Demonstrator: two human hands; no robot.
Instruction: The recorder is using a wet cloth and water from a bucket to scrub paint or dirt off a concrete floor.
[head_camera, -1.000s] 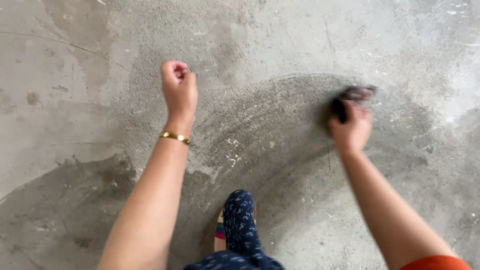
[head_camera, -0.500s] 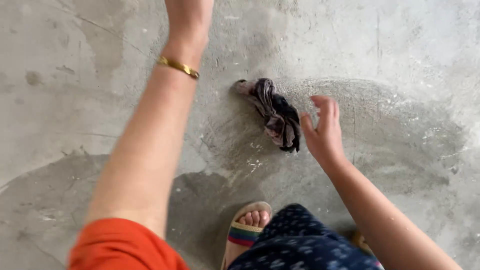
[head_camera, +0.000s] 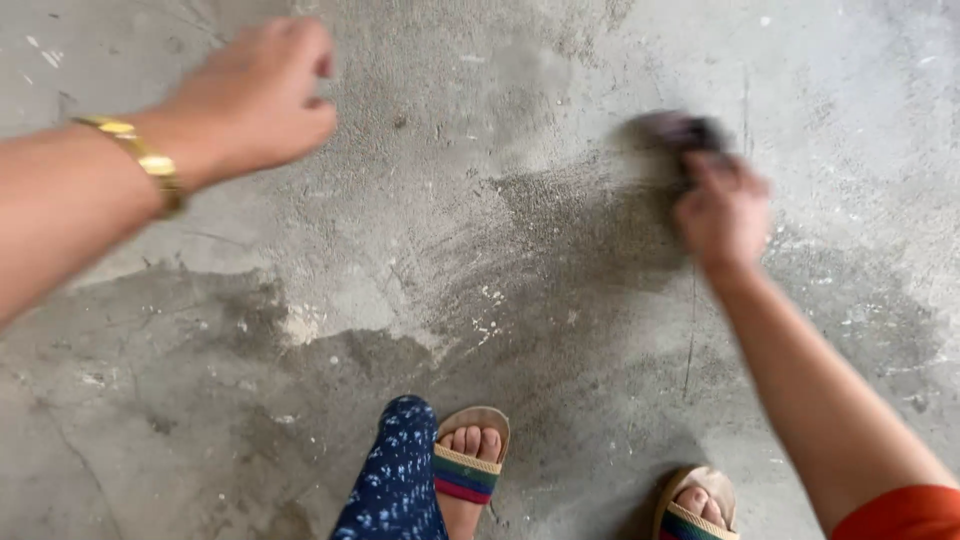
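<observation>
My right hand (head_camera: 725, 215) presses a dark, crumpled rag (head_camera: 678, 133) against the grey concrete floor (head_camera: 500, 90), fingers closed over its near end; both are blurred by motion. My left hand (head_camera: 262, 88) hovers above the floor at the upper left, fingers curled into a loose fist with nothing in it. A gold bangle (head_camera: 145, 160) sits on that wrist. A dark damp patch (head_camera: 560, 230) spreads across the floor below and to the left of the rag.
My feet in striped sandals (head_camera: 470, 465) stand at the bottom edge, the other sandal (head_camera: 695, 505) to the right. A dark blue patterned trouser leg (head_camera: 395, 490) hangs beside them. Another wet stain (head_camera: 150, 390) covers the lower left floor.
Half a second ago the rag lay loose on the floor beside my open right hand; now that hand grips it farther right and up. My left arm has swung down and left.
</observation>
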